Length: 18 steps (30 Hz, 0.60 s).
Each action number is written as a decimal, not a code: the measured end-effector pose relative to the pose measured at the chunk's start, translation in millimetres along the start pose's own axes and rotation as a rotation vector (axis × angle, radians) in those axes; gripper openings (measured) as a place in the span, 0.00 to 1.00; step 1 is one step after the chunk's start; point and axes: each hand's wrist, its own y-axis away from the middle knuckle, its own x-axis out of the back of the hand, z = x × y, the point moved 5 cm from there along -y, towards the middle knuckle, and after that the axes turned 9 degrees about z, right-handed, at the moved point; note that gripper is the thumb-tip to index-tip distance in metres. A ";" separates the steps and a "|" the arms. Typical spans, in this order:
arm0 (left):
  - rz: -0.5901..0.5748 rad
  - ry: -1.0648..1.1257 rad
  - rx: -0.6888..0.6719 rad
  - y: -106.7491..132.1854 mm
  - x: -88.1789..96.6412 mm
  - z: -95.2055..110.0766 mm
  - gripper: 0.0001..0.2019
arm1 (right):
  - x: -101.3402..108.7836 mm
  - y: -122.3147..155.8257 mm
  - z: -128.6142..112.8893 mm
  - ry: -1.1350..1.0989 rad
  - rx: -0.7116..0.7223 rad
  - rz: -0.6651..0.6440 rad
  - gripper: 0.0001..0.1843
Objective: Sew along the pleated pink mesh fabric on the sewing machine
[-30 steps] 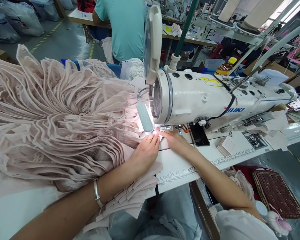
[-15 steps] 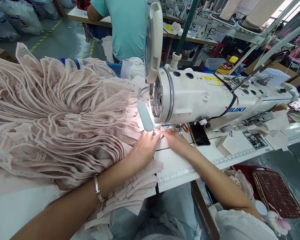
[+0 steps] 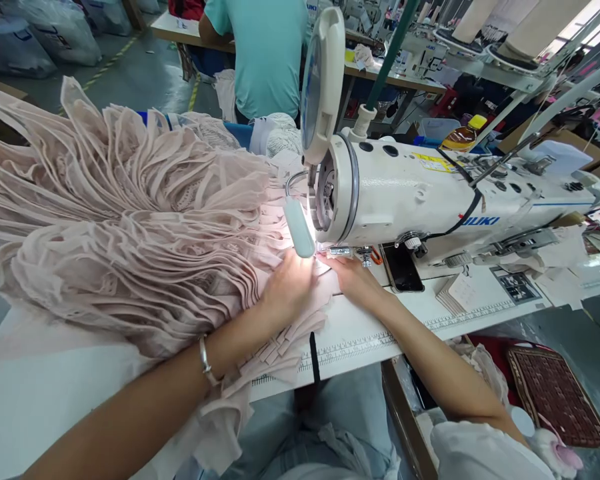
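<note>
Pale pink fabric pieces (image 3: 195, 260) with lace and narrow edging are heaped at the left of a white sewing machine (image 3: 395, 193). My left hand (image 3: 291, 283), blurred, is closed on the fabric below the lit needle area; its fingertips are partly hidden. My right hand (image 3: 357, 280) lies to the right of it, fingers stretched toward the needle area and resting on the fabric's edge. A small pale green lamp (image 3: 299, 227) hangs over my left fingers. The needle itself is hidden behind the lamp and machine head.
A black phone (image 3: 403, 268) and a stack of cards (image 3: 457, 292) lie right of my right hand. A ruler strip (image 3: 375, 343) runs along the white table's front edge. Beyond the machine stands a bottle (image 3: 463, 137); a person in a turquoise shirt (image 3: 267, 60) sits ahead.
My left hand has shifted slightly and is now blurred. The fabric ends under my left wrist have drawn up and away from the table's front edge. The camera view has turned a little left.
</note>
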 end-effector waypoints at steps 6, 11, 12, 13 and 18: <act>-0.199 -0.208 -0.274 18.9 2.9 19.6 0.11 | -0.9 -2.0 -3.8 0.008 -0.011 -0.014 0.28; -0.221 -0.103 -0.257 18.6 -0.7 18.4 0.10 | -4.2 1.8 0.1 -0.008 0.029 0.015 0.31; -0.231 -0.090 -0.259 20.2 -1.3 19.4 0.10 | -4.3 3.5 0.4 -0.017 0.047 0.033 0.32; -0.235 -0.085 -0.267 21.8 -1.6 20.8 0.10 | -4.2 5.2 0.5 -0.024 0.064 0.050 0.32; -0.225 -0.172 -0.372 24.5 -0.9 28.3 0.13 | -3.3 9.2 0.6 -0.027 0.068 0.067 0.33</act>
